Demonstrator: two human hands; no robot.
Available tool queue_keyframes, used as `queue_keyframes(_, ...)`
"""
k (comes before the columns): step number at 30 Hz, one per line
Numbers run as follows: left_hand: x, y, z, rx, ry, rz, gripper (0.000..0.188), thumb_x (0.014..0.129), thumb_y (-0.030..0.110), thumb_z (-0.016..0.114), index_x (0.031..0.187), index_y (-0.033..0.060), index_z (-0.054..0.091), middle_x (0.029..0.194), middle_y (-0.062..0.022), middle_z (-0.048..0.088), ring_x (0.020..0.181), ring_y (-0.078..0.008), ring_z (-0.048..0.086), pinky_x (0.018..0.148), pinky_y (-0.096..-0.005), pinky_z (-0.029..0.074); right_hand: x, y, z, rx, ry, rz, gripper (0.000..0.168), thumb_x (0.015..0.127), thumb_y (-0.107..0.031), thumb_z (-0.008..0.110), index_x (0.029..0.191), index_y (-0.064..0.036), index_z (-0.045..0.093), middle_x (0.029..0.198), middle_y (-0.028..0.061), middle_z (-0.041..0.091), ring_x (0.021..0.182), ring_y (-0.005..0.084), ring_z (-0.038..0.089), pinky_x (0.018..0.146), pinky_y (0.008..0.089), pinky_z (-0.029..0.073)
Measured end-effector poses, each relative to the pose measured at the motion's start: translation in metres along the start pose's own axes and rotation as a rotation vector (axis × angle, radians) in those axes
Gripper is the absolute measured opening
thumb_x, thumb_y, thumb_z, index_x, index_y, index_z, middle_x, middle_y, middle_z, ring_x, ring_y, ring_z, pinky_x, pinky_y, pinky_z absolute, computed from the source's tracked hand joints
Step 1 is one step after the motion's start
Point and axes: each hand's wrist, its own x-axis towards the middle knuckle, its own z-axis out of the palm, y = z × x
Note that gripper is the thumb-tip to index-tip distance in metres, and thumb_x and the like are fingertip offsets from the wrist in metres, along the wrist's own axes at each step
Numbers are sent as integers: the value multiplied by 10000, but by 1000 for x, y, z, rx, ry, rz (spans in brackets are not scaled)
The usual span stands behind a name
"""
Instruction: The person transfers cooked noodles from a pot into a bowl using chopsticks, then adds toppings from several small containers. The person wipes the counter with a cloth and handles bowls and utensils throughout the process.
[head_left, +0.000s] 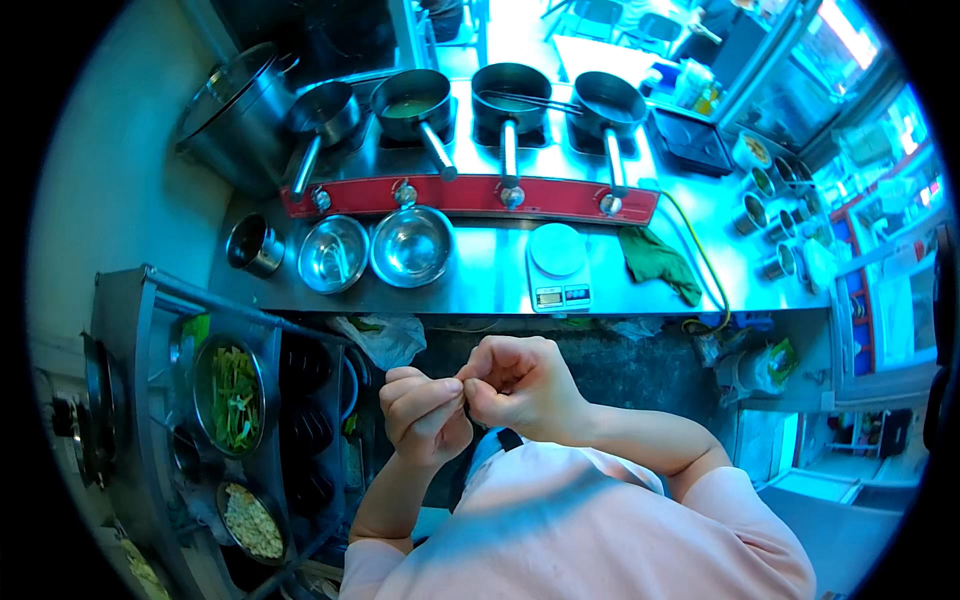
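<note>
My left hand (425, 412) and my right hand (521, 386) meet in front of my chest, thumb and finger tips pinched together. Anything between the fingertips is too small to make out. Beyond them, on the steel counter (487, 262), sits a white kitchen scale (559, 259) with a round platform. Two shallow metal bowls (412, 246) stand left of the scale, and a crumpled green cloth (660, 262) lies to its right. Neither hand touches the counter.
Several long-handled saucepans (511, 90) stand on a red-fronted gas stove (465, 196); chopsticks (529, 101) rest across one. A tall stockpot (240, 112) is at far left. A rack (217, 296) at left holds a bowl of cut greens (234, 397). A yellow hose (697, 247) hangs off the counter.
</note>
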Motion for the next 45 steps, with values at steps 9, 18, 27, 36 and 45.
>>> queue_keyframes(9, 26, 42, 53, -264, 79, -1, 120, 759, 48, 607, 855, 61, 536, 874, -24, 478, 717, -143, 444, 527, -236, 344, -50, -42, -50, -239, -27, -212, 56, 742, -6, 588, 799, -8, 585, 677, 45, 583, 585, 67, 545, 512, 176, 433)
queue_keyframes(18, 24, 111, 174, -384, -47, 43, 212, 690, 4, 638, 831, 37, 482, 862, -58, 490, 656, -152, 401, 520, -255, 321, -131, -41, -152, -87, 267, -275, 44, 726, 16, 559, 697, -17, 553, 619, 0, 520, 520, 20, 434, 442, 151, 323)
queue_keyframes(27, 30, 214, 327, -746, -124, 4, 133, 719, -17, 605, 801, 39, 517, 860, -75, 552, 668, -165, 462, 553, -254, 362, -248, -63, -262, 154, 653, -301, 35, 775, -31, 551, 746, -18, 537, 632, -4, 526, 540, 21, 474, 473, 159, 382)
queue_keyframes(36, 40, 309, 449, -1227, -346, -56, 202, 662, -88, 589, 782, 51, 506, 820, -68, 539, 682, -170, 481, 582, -247, 380, -351, -90, -335, 122, 1023, -451, 67, 788, -83, 584, 787, -27, 548, 668, -3, 544, 571, 30, 503, 502, 161, 406)
queue_keyframes(45, 36, 386, 587, -1587, -519, -117, 138, 706, -42, 600, 758, 41, 502, 806, -80, 541, 696, -170, 485, 599, -242, 390, -408, -103, -438, 198, 1346, -603, 51, 785, -57, 559, 774, -32, 516, 630, -6, 505, 557, 35, 481, 492, 170, 387)
